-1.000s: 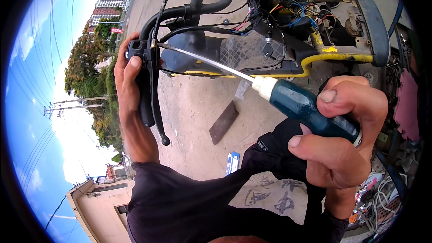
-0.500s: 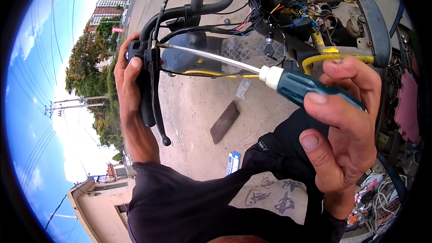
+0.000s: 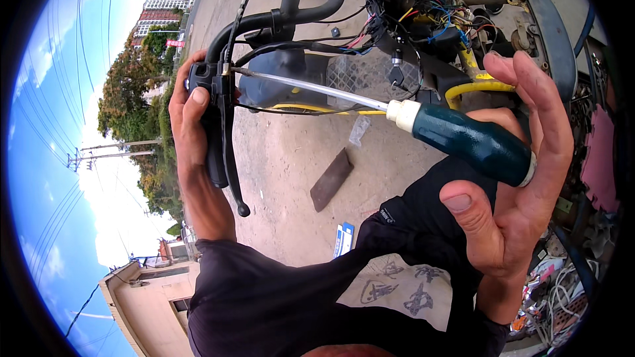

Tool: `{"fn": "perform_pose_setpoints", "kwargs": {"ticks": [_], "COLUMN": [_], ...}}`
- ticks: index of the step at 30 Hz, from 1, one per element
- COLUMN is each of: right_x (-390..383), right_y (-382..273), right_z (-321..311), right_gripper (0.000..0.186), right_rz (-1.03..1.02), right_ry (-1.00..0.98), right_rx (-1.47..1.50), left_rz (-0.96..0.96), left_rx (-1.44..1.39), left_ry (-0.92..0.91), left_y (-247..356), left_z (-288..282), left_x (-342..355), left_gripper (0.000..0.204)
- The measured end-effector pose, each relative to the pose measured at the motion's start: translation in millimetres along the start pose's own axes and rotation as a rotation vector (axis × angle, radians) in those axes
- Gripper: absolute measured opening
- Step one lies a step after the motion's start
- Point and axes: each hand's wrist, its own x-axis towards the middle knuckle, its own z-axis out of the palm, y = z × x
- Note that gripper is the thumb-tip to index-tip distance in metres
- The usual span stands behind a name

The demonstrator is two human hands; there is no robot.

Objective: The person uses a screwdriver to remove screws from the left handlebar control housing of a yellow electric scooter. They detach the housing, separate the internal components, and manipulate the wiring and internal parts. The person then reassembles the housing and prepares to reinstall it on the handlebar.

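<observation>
Screwdriver [image 3: 463,140] on open right hand [image 3: 522,185] — palm only, left hand [image 3: 192,125] gripping handlebar grip [image 3: 213,139]

A small flat box [image 3: 343,239] lies on the dusty ground, just past the person's dark-clothed knee. It is a rectangle, blue and white, and it sits a little tilted. A crumpled clear wrapper [image 3: 358,130] lies farther off on the ground, near the scooter. Far away by the trees, a small red sign [image 3: 175,43] hangs beside a tall building.
</observation>
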Motion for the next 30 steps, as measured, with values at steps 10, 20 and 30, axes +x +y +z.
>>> {"fn": "perform_pose_setpoints", "kwargs": {"ticks": [10,20,30], "right_x": [15,13,15], "right_y": [-2,-2,-13], "right_z": [-16,-22,-20], "right_gripper": [0.034,0.033,0.042], "right_rz": [-0.347,-0.279,0.029], "right_ry": [-0.141,-0.221,-0.152], "right_rx": [-0.037,-0.129,-0.224], "left_rz": [-0.013,-0.006,0.004], "left_rx": [0.029,-0.045,-0.036], "left_ry": [0.015,-0.007,-0.013], "left_y": [0,1,-2], "left_z": [0,-2,-2], "left_x": [0,-2,-1], "left_gripper": [0.092,0.076,0.077]}}
